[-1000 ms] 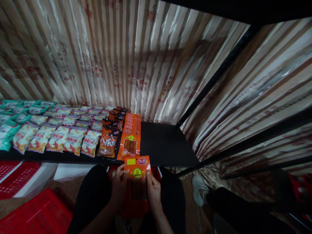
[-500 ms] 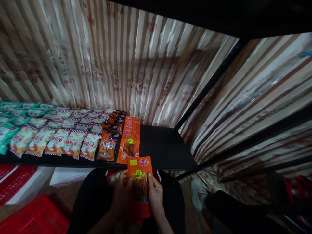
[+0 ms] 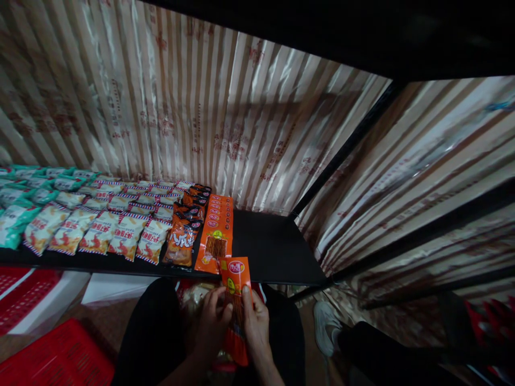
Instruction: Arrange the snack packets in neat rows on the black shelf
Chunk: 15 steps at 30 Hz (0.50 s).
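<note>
An orange snack packet (image 3: 236, 284) with a window of brown strips is between my hands, over my lap and just in front of the shelf edge. My right hand (image 3: 256, 316) grips its right side, thumb across the front. On the left side, my left hand (image 3: 213, 316) has its fingers curled against the packet's edge. Matching orange packets (image 3: 215, 230) lie overlapped in a column on the black shelf (image 3: 269, 246). Left of them sit black-and-orange snack bags (image 3: 183, 236), then rows of white snack bags (image 3: 124, 233).
Green snack bags (image 3: 14, 220) fill the shelf's far left. Red plastic baskets (image 3: 60, 356) stand on the floor at lower left. A black post (image 3: 341, 153) rises at the shelf's right end. Another person's shoe (image 3: 325, 327) is on the floor at right.
The packet in my hands has turned and now looks narrower, its left side angled away. My left hand has shifted right, closer to my right hand. The view has moved slightly.
</note>
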Tool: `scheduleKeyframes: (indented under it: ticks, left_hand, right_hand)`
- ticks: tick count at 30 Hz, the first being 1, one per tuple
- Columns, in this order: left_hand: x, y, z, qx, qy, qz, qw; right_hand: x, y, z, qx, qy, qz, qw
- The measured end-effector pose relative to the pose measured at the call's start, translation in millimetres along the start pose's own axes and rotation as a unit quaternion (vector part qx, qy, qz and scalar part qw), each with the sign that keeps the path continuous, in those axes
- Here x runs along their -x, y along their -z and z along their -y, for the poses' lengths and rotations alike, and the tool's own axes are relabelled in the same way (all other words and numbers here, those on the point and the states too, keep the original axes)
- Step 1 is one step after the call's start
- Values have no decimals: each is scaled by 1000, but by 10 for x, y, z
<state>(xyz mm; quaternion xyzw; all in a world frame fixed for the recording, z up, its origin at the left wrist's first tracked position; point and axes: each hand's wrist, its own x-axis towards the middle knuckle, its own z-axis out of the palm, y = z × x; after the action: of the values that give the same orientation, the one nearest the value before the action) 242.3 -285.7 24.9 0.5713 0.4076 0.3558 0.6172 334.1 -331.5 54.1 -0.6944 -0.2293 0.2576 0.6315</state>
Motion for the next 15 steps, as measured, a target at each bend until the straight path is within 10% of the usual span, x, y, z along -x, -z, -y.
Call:
scheduleKeyframes:
  ticks: [15]
  left_hand:
    - [81, -105, 68, 93, 61, 47, 993]
  right_hand:
    - [186, -99, 100, 67, 87, -17, 994]
